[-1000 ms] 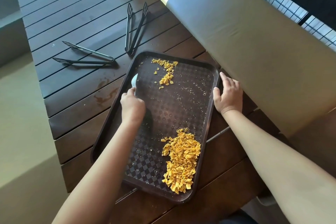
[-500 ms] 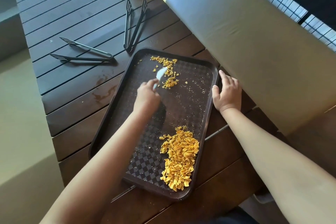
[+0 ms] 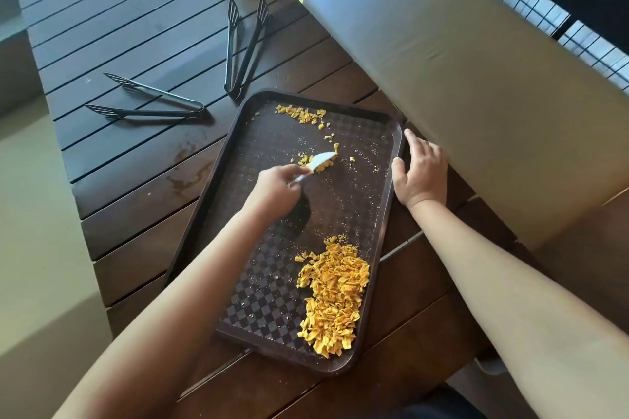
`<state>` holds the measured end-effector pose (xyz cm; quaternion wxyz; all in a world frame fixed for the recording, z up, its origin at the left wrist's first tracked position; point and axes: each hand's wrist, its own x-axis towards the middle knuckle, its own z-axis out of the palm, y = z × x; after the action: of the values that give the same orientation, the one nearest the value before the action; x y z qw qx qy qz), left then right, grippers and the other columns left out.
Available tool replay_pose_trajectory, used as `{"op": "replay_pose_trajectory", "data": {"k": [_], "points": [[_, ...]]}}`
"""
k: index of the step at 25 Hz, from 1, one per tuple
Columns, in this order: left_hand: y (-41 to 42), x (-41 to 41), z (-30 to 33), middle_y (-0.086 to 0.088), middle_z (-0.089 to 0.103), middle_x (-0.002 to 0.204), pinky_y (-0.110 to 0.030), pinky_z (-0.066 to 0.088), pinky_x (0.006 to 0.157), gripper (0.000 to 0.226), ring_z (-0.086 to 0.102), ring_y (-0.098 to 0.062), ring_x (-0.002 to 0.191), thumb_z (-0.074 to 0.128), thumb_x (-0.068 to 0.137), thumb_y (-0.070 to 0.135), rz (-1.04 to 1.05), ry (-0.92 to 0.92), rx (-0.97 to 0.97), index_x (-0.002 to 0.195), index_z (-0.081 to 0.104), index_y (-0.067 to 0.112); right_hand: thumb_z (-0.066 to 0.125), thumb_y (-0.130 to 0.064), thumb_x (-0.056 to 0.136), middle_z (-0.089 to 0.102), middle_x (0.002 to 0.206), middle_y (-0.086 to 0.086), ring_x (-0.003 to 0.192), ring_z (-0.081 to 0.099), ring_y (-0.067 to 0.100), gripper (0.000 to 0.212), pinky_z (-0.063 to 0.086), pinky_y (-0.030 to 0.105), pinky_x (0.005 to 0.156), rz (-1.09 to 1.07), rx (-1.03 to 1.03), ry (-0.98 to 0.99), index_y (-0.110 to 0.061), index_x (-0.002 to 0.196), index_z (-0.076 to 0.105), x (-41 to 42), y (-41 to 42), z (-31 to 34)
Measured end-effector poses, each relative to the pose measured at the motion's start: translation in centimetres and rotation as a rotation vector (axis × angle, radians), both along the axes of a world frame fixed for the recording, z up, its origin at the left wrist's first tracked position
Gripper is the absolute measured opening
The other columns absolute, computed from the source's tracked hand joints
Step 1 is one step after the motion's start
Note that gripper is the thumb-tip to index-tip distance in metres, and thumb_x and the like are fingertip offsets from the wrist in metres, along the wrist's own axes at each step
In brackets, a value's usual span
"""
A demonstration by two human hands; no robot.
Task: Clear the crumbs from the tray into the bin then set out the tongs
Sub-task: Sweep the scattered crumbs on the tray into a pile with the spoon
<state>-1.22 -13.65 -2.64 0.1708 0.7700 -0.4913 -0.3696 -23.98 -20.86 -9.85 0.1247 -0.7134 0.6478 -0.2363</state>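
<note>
**Two piles of crumbs on the tray, scraper at work**

Two hands are over a dark brown tray (image 3: 381, 214) with a checkered floor, lying at an angle on the slatted dark wooden surface (image 3: 143, 27). The left hand (image 3: 275, 189) has its grip closed on the handle of a small white scraper (image 3: 320, 160), whose blade lies among a few orange crumbs near the middle of the tray. The right hand (image 3: 422, 173) rests on the tray's right rim, fingers relaxed and extended, the thumb on the rim's inner side; its grip is apart, holding nothing.

A large heap of crumbs (image 3: 332, 292) sits at the near right corner of the tray. A smaller scattered line of crumbs (image 3: 301, 114) lies by the far rim. Fine specks dot the tray floor between them.

Off the tray, on the surface, lie two pairs of tongs: one pair (image 3: 245, 48) just beyond the tray's far left corner, tips pointing away, and another pair (image 3: 149, 100) further left, tips pointing left. A padded beige bench (image 3: 459, 78) runs along the right side.
</note>
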Motion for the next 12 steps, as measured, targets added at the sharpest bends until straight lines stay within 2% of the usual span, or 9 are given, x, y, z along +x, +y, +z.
{"op": "replay_pose_trajectory", "data": {"k": [2, 3, 4, 6, 8, 10, 12], "points": [[0.4, 0.2, -0.2, -0.005, 0.062, 0.113, -0.016, 0.045, 0.047, 0.036, 0.048, -0.006, 0.054, 0.046, 0.092, 0.005, 0.021, 0.025, 0.007, 0.117, 0.065, 0.022, 0.036, -0.035, 0.078, 0.058, 0.126, 0.015, 0.115, 0.049, 0.034, 0.062, 0.035, 0.043, 0.101, -0.002, 0.002, 0.007, -0.008, 0.133, 0.048, -0.1, 0.0, 0.0], [0.4, 0.4, -0.2, -0.005, 0.061, 0.114, -0.016, 0.042, 0.043, 0.036, 0.047, -0.006, 0.051, 0.045, 0.092, 0.005, 0.087, 0.037, -0.018, 0.118, 0.064, 0.022, 0.037, -0.035, 0.079, 0.058, 0.126, 0.015, 0.115, 0.049, 0.034, 0.062, 0.034, 0.043, 0.101, -0.002, 0.004, 0.012, -0.008, 0.133, 0.048, -0.1, 0.0, 0.0], [0.3, 0.8, -0.2, -0.006, 0.060, 0.117, -0.017, 0.042, 0.045, 0.037, 0.050, -0.008, 0.055, 0.044, 0.092, 0.004, 0.169, 0.031, -0.050, 0.120, 0.062, 0.021, 0.037, -0.034, 0.079, 0.058, 0.126, 0.015, 0.115, 0.049, 0.034, 0.061, 0.034, 0.043, 0.101, 0.000, 0.008, 0.014, -0.008, 0.133, 0.048, 0.0, 0.0, -0.1], [0.0, 1.4, -0.2, -0.010, 0.058, 0.122, -0.024, 0.049, 0.058, 0.040, 0.060, -0.017, 0.077, 0.043, 0.092, 0.004, 0.284, -0.029, -0.072, 0.126, 0.058, 0.019, 0.038, -0.034, 0.079, 0.058, 0.126, 0.016, 0.115, 0.049, 0.034, 0.061, 0.034, 0.043, 0.101, 0.001, 0.015, 0.015, -0.008, 0.133, 0.048, 0.0, 0.0, 0.0], [0.2, 1.4, -0.4, -0.012, 0.056, 0.124, -0.030, 0.052, 0.071, 0.041, 0.060, -0.022, 0.095, 0.043, 0.091, 0.004, 0.282, -0.065, -0.049, 0.128, 0.056, 0.018, 0.037, -0.035, 0.078, 0.058, 0.126, 0.016, 0.115, 0.049, 0.035, 0.062, 0.035, 0.044, 0.101, 0.003, 0.020, 0.010, -0.008, 0.133, 0.048, 0.0, 0.0, 0.1], [1.0, 0.8, -0.5, -0.013, 0.058, 0.121, -0.031, 0.053, 0.071, 0.040, 0.060, -0.021, 0.087, 0.043, 0.092, 0.005, 0.215, -0.026, -0.040, 0.126, 0.058, 0.018, 0.037, -0.034, 0.078, 0.058, 0.125, 0.017, 0.114, 0.049, 0.035, 0.062, 0.035, 0.044, 0.101, 0.008, 0.025, 0.009, -0.007, 0.132, 0.049, -0.1, 0.1, 0.2], [2.0, -0.2, -0.6, -0.012, 0.060, 0.117, -0.024, 0.048, 0.055, 0.037, 0.055, -0.014, 0.066, 0.044, 0.093, 0.005, 0.135, 0.027, -0.017, 0.123, 0.060, 0.019, 0.037, -0.035, 0.078, 0.058, 0.125, 0.017, 0.114, 0.049, 0.036, 0.062, 0.035, 0.044, 0.100, 0.006, 0.033, 0.011, -0.007, 0.132, 0.049, -0.1, 0.0, 0.4]]}}
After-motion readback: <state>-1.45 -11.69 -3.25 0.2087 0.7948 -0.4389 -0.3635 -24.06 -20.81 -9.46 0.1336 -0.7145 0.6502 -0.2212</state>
